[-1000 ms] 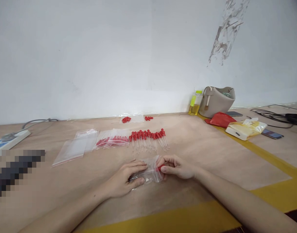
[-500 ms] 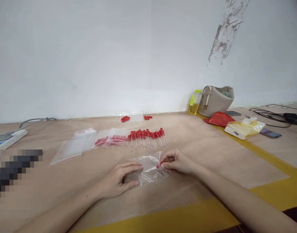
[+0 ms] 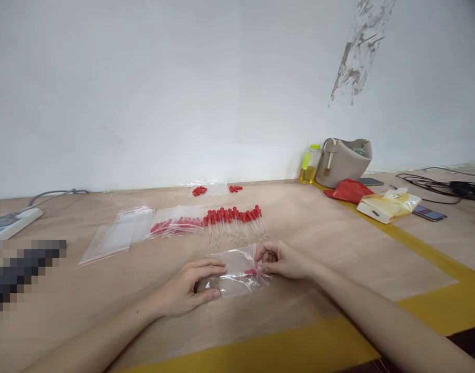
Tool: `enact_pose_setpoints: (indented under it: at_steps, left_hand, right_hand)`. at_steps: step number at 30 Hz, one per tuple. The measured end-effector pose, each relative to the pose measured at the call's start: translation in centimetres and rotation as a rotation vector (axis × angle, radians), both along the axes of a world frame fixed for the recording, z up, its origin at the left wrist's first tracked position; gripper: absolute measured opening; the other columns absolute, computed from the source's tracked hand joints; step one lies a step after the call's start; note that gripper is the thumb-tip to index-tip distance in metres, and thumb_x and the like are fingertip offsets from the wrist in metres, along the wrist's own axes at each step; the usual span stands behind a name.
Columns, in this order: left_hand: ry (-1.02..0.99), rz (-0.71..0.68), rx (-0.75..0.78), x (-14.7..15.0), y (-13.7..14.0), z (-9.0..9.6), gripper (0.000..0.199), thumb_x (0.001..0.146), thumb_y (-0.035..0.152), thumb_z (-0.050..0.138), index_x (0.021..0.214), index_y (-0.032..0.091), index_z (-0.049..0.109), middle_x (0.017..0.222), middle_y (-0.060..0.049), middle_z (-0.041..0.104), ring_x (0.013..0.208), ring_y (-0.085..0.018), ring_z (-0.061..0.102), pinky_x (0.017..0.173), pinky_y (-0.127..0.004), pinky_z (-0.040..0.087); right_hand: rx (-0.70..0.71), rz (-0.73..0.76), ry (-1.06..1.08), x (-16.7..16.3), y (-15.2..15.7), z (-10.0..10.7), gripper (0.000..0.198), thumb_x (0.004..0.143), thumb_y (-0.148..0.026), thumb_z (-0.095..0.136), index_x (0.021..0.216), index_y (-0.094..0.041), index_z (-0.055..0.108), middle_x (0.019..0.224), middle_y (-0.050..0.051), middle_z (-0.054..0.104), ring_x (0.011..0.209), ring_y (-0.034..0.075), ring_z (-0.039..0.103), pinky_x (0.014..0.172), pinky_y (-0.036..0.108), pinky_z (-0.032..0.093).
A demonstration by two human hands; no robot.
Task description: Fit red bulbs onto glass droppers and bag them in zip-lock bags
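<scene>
A clear zip bag [image 3: 235, 258] lies flat in front of me, its mouth on the right. Inside it, close to the mouth, is a red-topped glass dropper [image 3: 249, 272]. My left hand [image 3: 192, 285] rests on the bag's left end, fingers stretched and thumb apart. At the mouth, my right hand [image 3: 282, 259] has thumb and index finger pinched on the bag's edge, the other fingers curled. Just beyond, several red-topped droppers [image 3: 225, 217] lie in a row. Filled zip bags [image 3: 177, 224] with red tops showing lie to their left.
Flat clear bags [image 3: 118, 230] lie further left, near a power strip [image 3: 15, 223]. Loose red rubber bulbs [image 3: 199, 190] sit by the wall. At right stand a bottle [image 3: 309, 165] and a grey handbag [image 3: 342, 163], with a red pouch [image 3: 349, 191], a tissue pack [image 3: 388, 204], a phone [image 3: 430, 213] and black cables [image 3: 468, 189].
The dropper's red top, held in my right fingers before, has moved left into the bag. My right fingers now pinch the bag's mouth. My left hand stays in place.
</scene>
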State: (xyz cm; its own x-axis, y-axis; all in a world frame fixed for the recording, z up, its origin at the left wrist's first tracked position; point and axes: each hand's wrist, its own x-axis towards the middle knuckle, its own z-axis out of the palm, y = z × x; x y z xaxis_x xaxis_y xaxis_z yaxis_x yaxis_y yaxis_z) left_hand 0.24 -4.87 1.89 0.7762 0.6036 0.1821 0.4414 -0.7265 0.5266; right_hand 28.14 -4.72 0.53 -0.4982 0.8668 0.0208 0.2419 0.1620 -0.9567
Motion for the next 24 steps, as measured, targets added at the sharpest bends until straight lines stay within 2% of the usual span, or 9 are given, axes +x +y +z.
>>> enact_pose_setpoints:
  at_steps: [4, 7, 10, 13, 17, 20, 24]
  left_hand:
    - [-0.010, -0.007, -0.010, 0.0, 0.0, 0.2, 0.039, 0.079, 0.038, 0.053, 0.117, 0.026, 0.052, 0.122, -0.005, 0.050, 0.111, -0.022, 0.045, 0.095, -0.038, 0.037]
    - [0.015, -0.013, -0.029, 0.1, 0.0, 0.5, 0.036, 0.082, 0.037, 0.049, 0.116, 0.026, 0.052, 0.123, -0.005, 0.049, 0.112, -0.022, 0.044, 0.094, -0.038, 0.037]
    - [0.032, 0.001, -0.049, 0.1, 0.0, 0.6, 0.031, 0.087, 0.033, 0.040, 0.114, 0.027, 0.055, 0.121, -0.004, 0.050, 0.112, -0.019, 0.045, 0.095, -0.036, 0.036]
    - [0.026, 0.009, -0.039, 0.2, -0.1, 0.5, 0.030, 0.087, 0.032, 0.041, 0.112, 0.027, 0.056, 0.120, -0.004, 0.051, 0.110, -0.019, 0.046, 0.094, -0.035, 0.037]
    - [0.012, -0.007, -0.010, 0.3, -0.1, 0.2, 0.030, 0.086, 0.032, 0.044, 0.112, 0.027, 0.057, 0.119, -0.005, 0.051, 0.108, -0.020, 0.048, 0.092, -0.035, 0.039]
    - [0.003, -0.008, 0.007, 0.2, -0.1, 0.1, 0.030, 0.085, 0.032, 0.045, 0.112, 0.026, 0.056, 0.119, -0.005, 0.052, 0.108, -0.020, 0.048, 0.091, -0.035, 0.040]
    - [0.003, -0.005, 0.019, 0.2, -0.1, 0.1, 0.030, 0.085, 0.032, 0.045, 0.113, 0.027, 0.056, 0.118, -0.005, 0.052, 0.108, -0.020, 0.048, 0.091, -0.035, 0.040]
  right_hand:
    - [0.005, -0.027, -0.059, 0.7, 0.7, 0.5, 0.032, 0.066, -0.044, 0.062, 0.072, -0.014, 0.055, 0.059, -0.003, 0.052, 0.049, 0.006, 0.043, 0.045, 0.018, 0.033]
    - [0.066, -0.317, -0.140, 1.9, 3.2, 0.8, 0.028, 0.066, -0.041, 0.061, 0.070, -0.014, 0.054, 0.056, -0.003, 0.051, 0.047, 0.006, 0.041, 0.043, 0.018, 0.031]
    - [0.174, -0.622, -0.291, 2.5, 6.7, 0.9, 0.019, 0.062, -0.030, 0.063, 0.069, -0.014, 0.055, 0.060, 0.000, 0.054, 0.053, 0.009, 0.047, 0.049, 0.020, 0.035]
    - [0.228, -0.773, -0.415, 2.1, 9.9, 1.1, 0.029, 0.059, -0.029, 0.065, 0.081, -0.014, 0.055, 0.070, 0.004, 0.059, 0.064, 0.012, 0.052, 0.057, 0.022, 0.039]
    - [0.113, -0.865, -0.478, 0.8, 12.1, 1.5, 0.041, 0.052, -0.031, 0.070, 0.085, -0.013, 0.054, 0.079, 0.007, 0.060, 0.072, 0.016, 0.055, 0.055, 0.022, 0.039]
    - [0.036, -0.862, -0.478, 0.1, 12.7, 1.8, 0.032, 0.049, -0.024, 0.071, 0.075, -0.013, 0.055, 0.065, 0.006, 0.058, 0.063, 0.017, 0.055, 0.048, 0.022, 0.036]
    - [0.022, -0.854, -0.429, -0.3, 12.9, 2.6, 0.020, 0.052, -0.015, 0.066, 0.068, -0.012, 0.055, 0.052, 0.003, 0.052, 0.056, 0.016, 0.052, 0.044, 0.023, 0.033]
